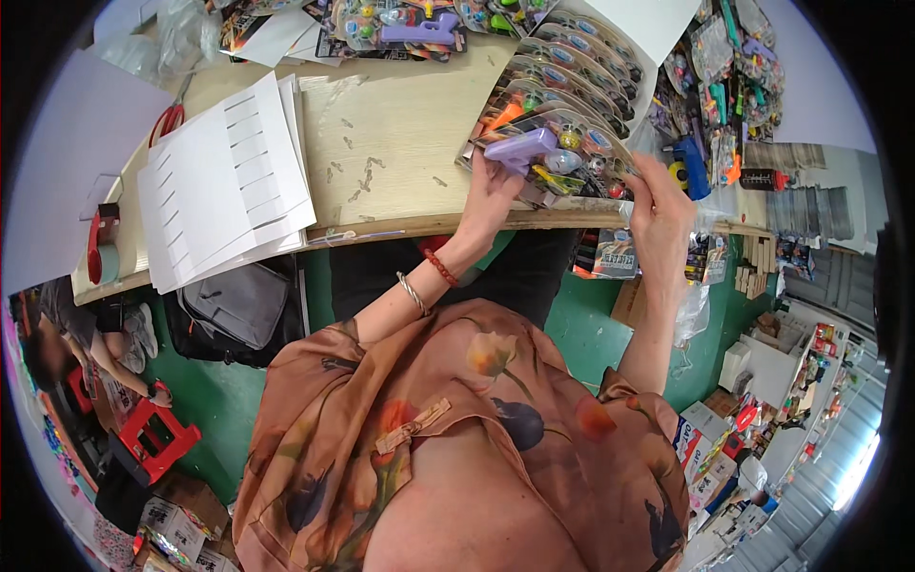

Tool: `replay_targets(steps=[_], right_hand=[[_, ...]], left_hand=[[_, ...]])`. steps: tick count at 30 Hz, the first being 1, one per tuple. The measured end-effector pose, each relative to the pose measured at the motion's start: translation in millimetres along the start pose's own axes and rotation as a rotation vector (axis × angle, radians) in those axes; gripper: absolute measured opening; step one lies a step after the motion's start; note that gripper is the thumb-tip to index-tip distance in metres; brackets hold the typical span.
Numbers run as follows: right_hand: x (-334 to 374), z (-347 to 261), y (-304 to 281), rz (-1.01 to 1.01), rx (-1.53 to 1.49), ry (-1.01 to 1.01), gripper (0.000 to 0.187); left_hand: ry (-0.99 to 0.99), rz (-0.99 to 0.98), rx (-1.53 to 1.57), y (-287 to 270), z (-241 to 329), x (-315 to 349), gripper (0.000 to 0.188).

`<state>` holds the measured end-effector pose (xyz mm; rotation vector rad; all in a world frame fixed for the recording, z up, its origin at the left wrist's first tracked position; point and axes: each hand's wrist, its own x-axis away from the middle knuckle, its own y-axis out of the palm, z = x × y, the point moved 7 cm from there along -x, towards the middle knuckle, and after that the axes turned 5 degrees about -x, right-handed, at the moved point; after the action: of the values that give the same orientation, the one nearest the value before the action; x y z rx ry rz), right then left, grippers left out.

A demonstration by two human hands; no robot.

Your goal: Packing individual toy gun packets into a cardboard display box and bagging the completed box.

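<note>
A carded blister pack (583, 143) with a purple toy gun (522, 147) and small coloured balls under clear plastic sits tilted at the near end of a row of similar packs (577, 71). My left hand (491, 202) is closed on its lower left edge, under the purple toy gun, with some fingertips hidden. Thumb and fingers of my right hand (660, 202) pinch the pack's right edge. The row overlaps front to back inside what looks like a white-sided carton (646, 29), close to the table's front edge.
White slotted card sheets (224, 181) lie on the table (381, 124) to the left, beside red-handled scissors (169, 122) and a tape roll (103, 253). More toy packs are heaped at far right (715, 86). Below are a grey backpack (238, 305), a red stool (157, 434) and another person (81, 338).
</note>
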<state>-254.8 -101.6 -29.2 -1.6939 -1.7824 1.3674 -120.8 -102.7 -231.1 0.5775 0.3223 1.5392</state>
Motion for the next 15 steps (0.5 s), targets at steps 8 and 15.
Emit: replay_targets(steps=[8, 15], right_hand=[[-2.1, -5.3, 4.7, -0.033, 0.022, -0.008, 0.030], [-2.0, 1.1, 5.3, -0.044, 0.015, -0.034, 0.032]], left_hand=[[-0.180, 0.108, 0.042, 3.6, -0.2, -2.0, 0.047], [-0.172, 0.093, 0.251, 13.4, 6.9, 8.8, 0.055]])
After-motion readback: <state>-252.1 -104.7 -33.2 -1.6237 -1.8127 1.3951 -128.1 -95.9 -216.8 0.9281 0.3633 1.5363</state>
